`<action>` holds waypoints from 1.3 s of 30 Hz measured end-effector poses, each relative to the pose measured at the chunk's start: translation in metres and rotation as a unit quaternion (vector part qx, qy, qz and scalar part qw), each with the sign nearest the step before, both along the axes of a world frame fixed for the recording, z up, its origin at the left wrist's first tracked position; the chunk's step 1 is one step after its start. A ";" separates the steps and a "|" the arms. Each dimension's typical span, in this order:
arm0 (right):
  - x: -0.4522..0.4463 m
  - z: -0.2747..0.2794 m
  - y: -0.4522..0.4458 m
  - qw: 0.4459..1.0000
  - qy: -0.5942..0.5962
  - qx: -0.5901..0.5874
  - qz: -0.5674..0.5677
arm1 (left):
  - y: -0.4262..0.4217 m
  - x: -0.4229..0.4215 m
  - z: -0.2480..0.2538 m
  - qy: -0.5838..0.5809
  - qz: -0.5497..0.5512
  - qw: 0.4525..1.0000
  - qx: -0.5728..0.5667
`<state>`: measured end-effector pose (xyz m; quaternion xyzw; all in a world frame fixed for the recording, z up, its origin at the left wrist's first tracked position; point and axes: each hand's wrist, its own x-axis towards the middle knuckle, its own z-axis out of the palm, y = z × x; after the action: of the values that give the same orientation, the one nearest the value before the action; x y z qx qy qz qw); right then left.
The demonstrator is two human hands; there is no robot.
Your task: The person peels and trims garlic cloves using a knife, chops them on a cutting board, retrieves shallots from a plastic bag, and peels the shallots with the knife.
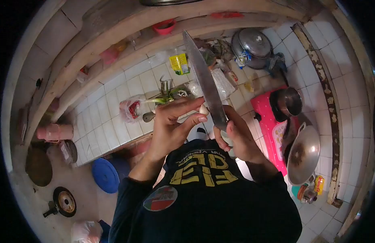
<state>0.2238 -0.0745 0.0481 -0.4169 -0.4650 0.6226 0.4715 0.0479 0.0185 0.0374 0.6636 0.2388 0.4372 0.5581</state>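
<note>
A small pale garlic clove [203, 109] is pinched between the thumb and fingers of my left hand [175, 123]. My right hand [242, 137] grips the light-coloured handle of a large knife [204, 77], its long blade pointing up and away from me. The blade's edge lies close beside the clove; whether it touches cannot be made out. Behind both hands on the tiled counter are green onion stalks [159, 100] and a clear plastic bag with red chillies [133, 109].
To the right stand a pink gas stove [272, 121] with a small pot [290, 101] and a wok [304, 156]. A yellow packet [179, 63] and a lidded pot [254, 42] are at the back. A blue bucket [105, 175] sits on the floor, left.
</note>
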 end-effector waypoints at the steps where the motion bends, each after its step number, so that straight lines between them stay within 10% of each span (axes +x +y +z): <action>1: 0.000 0.001 0.000 1.000 -0.001 -0.010 -0.002 | -0.001 0.000 0.001 0.004 0.004 1.000 -0.010; 39: -0.015 0.009 -0.007 0.999 -0.014 -0.030 -0.007 | -0.007 -0.018 -0.006 -0.027 -0.043 0.991 -0.121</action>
<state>0.2092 -0.0813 0.0568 -0.4425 -0.4504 0.6269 0.4563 0.0295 0.0115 0.0313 0.5886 0.2463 0.3981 0.6591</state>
